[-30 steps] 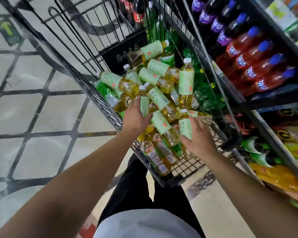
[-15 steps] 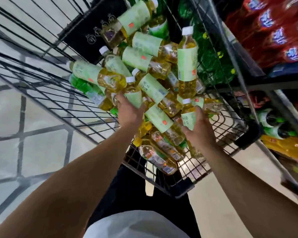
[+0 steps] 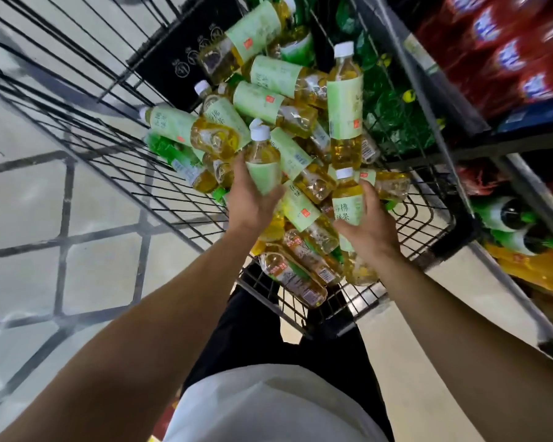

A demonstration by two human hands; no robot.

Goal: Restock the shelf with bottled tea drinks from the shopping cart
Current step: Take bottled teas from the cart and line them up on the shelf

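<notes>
Two tea bottles are picked from the cart: left hand grips one bottle, right hand grips another bottle. Next, I think, both go to the shelf.

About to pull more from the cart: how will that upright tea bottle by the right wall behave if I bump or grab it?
The upright bottle looks full of tea, so probably heavy for its size. It stands tall and narrow on a loose pile of bottles, so a bump would likely tip it. Its round body would then probably roll toward the cart wall. The plastic looks smooth, perhaps a little slippery.
</notes>
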